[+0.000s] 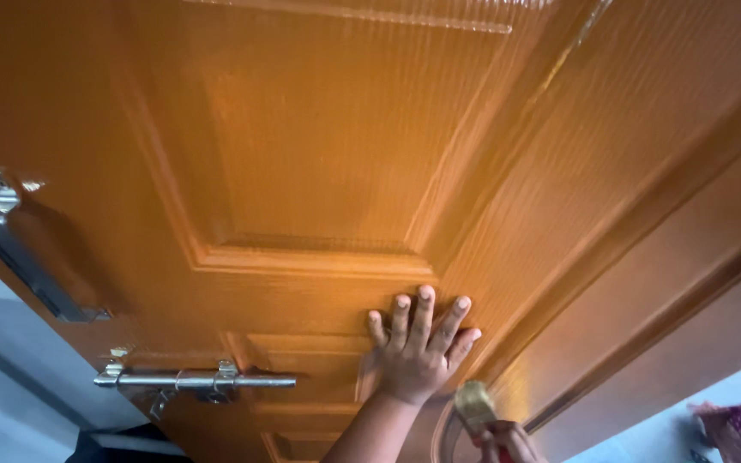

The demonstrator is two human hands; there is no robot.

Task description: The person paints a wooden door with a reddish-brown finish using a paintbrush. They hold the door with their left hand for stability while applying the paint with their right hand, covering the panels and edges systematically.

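Right now you are pressing your left hand (418, 347), fingers spread flat, against the orange wooden door (319, 154) below its raised panel, while your right hand (503, 441) is gripping a paintbrush (473, 403) beside the door's edge.

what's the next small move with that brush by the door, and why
Probably lift the right hand so the paintbrush meets the orange-brown door just right of the left hand. The left hand is flat on the rail below the raised panel, as if bracing the door, while the bristles point up, close to the surface; whether they touch it cannot be told.
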